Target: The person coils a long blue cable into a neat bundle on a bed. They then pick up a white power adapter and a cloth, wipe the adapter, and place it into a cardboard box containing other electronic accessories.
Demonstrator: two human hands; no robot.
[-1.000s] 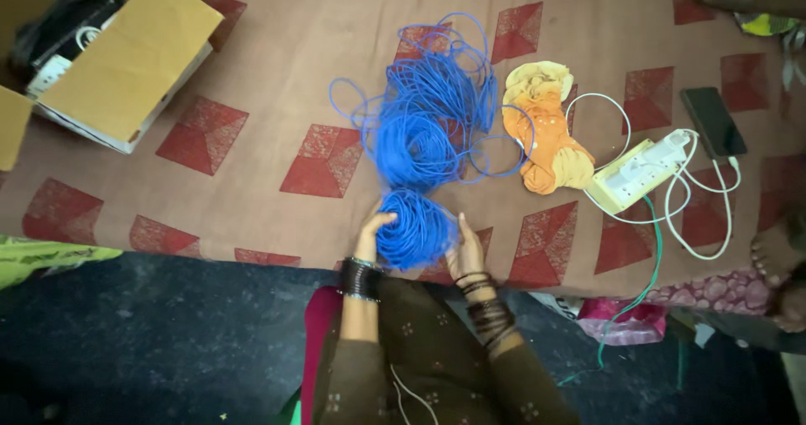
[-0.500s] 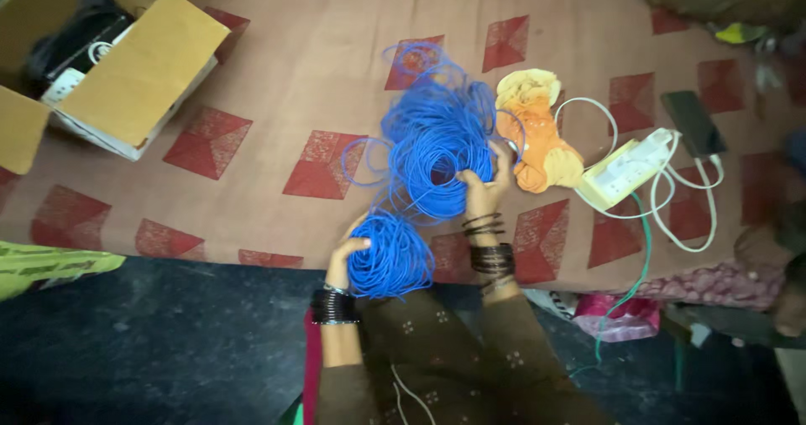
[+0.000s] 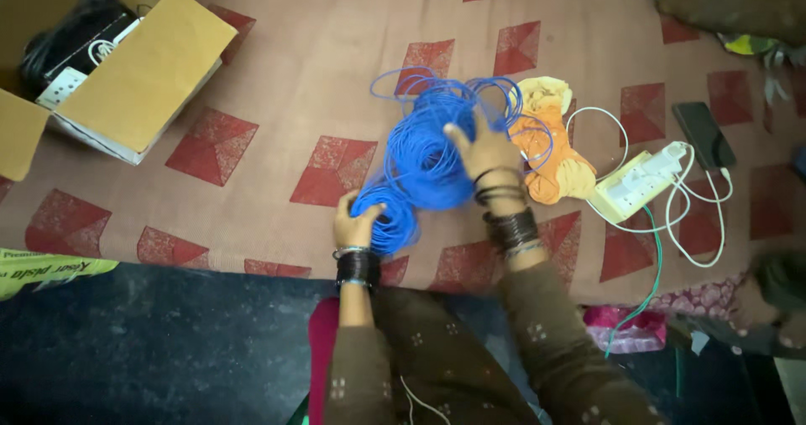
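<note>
Blue wire (image 3: 428,152) lies in loose tangled loops; a small coil (image 3: 386,211) wound tight.

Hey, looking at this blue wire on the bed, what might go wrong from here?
1. The loose blue wire loops under the right hand spread untidily, so they may knot as they are drawn toward the small coil that the left hand grips.
2. Some loops lie over the orange cloth, which might snag and get dragged.
3. The white charger cables by the power strip lie close and could get caught.
</note>
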